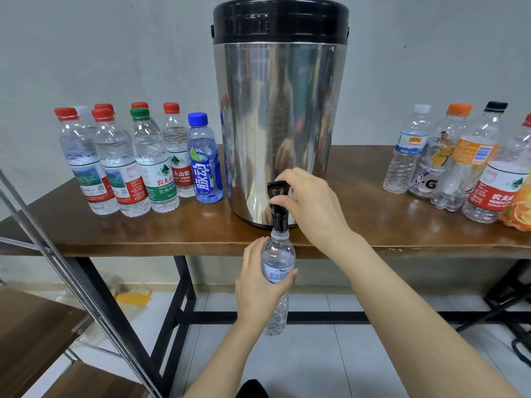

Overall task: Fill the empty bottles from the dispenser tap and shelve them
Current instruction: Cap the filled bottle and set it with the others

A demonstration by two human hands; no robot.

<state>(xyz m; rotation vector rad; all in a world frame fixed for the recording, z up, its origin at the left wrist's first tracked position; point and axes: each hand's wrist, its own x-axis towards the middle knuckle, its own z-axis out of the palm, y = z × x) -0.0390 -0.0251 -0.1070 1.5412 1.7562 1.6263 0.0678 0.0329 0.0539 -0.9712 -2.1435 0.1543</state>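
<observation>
A tall steel dispenser [280, 124] with a black lid stands on the brown table [172, 234]. Its black tap [278, 205] juts over the table's front edge. My left hand [255, 285] grips a clear bottle with a blue label [278, 271], uncapped, its mouth right under the spout. My right hand [310, 202] pinches the tap's lever from the right. Several capped bottles [138, 162] that look full stand left of the dispenser. Several empty-looking capped bottles [459, 165] stand to its right.
A metal-framed rack with wooden shelves [43, 326] is at the lower left, close to the table's leg [178, 311]. White floor tiles lie below, with something yellow [133, 298] on them under the table. A grey wall is behind.
</observation>
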